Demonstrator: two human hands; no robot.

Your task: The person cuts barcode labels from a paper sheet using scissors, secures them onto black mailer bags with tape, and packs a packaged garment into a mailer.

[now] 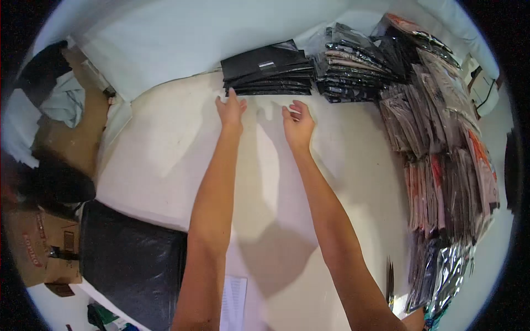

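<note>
Both my arms reach forward over the white table [165,182]. At its far side lies a stack of flat black plastic packages [248,69] with a small pale label on top. My left hand [230,113] is just in front of the stack's left end, its fingers apart and holding nothing. One fingertip overlaps the stack's lower edge; I cannot tell whether it touches. Before the right end of the same stack, my right hand [299,126] hangs with loosely curled fingers, thumb apart, and nothing visible in it.
Plastic-wrapped dark packages [359,66] are piled at the back right, and rows of wrapped garments [436,182] line the right side. A black package [132,259] lies front left beside a cardboard box [47,248]. Near me are a printed sheet [234,300] and scissors [391,281].
</note>
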